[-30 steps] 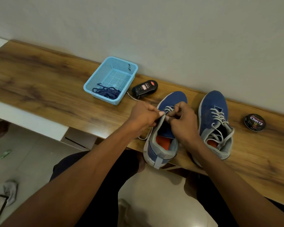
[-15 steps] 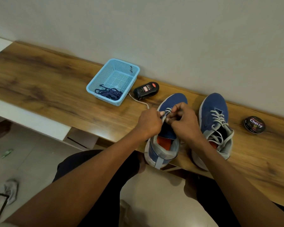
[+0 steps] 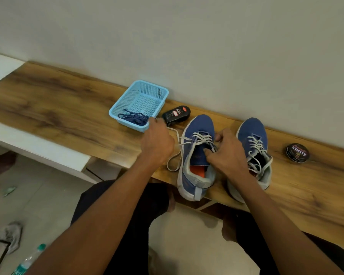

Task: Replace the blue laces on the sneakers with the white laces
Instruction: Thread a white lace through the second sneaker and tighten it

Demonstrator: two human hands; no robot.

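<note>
Leftward from the eyelets, the left hand [image 3: 157, 143] is now drawing out the white lace [image 3: 174, 153], fingers curled on it. Right hand [image 3: 225, 153] is pinching lace at the near blue sneaker [image 3: 197, 155]; the laced second sneaker [image 3: 250, 147] sits beside it. Farther back, dark blue laces [image 3: 134, 118] are lying in the light-blue plastic basket [image 3: 127, 100] on the wooden bench [image 3: 58, 108].

Single head view, worn on person's head, wide-angle. Looks forward and down, steeply, over both forearms onto wooden bench [image 3: 58, 108] set against wall [image 3: 187, 36]. Bench near, within arm's reach; runs diagonally, upper left to lower right. Lower frame takes in lap and floor [image 3: 38, 195]. No second view, no overlap.
</note>
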